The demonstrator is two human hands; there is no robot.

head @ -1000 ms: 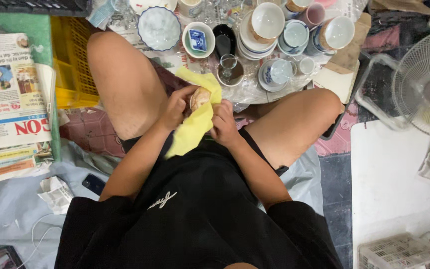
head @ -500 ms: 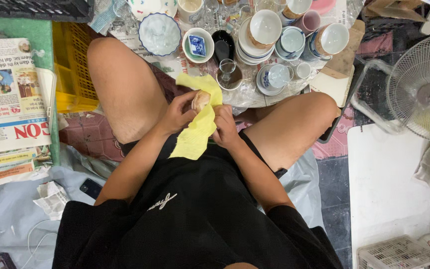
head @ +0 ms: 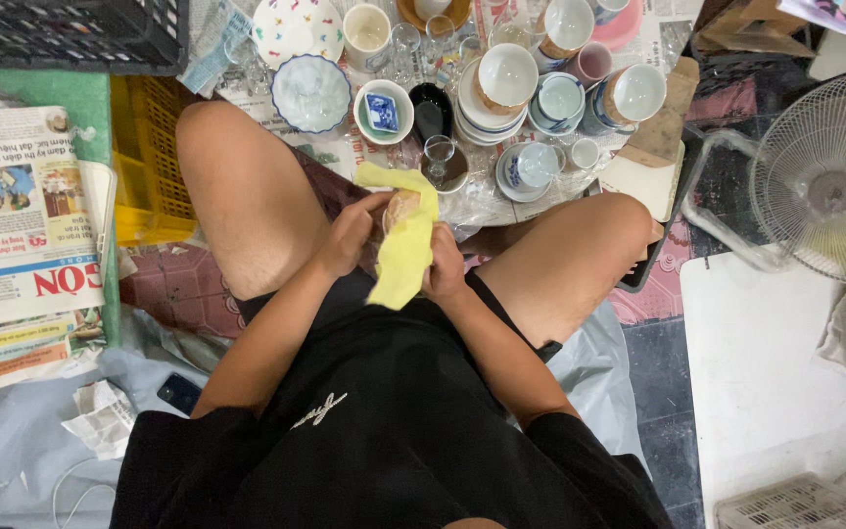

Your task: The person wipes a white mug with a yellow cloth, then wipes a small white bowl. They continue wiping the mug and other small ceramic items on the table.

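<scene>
Though half draped by the yellow cloth (head: 405,250), shows only a tan rim of a small cup (head: 400,208) between the knees. Left hand (head: 350,235) clenched on cup, right hand (head: 443,269) clenched on cloth. Fingertips hidden beneath folds.

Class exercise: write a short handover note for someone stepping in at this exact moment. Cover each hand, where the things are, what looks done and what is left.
Left hand: grips a small tan cup, mostly hidden.
Right hand: presses a yellow cloth against the cup.
Both are over the lap, between the knees.
Ahead on the floor: bowls, cups and small glasses on newspaper, including a stack of bowls.
Done: cannot tell which pieces were wiped.
Left: the cup is in mid-wipe.
</scene>
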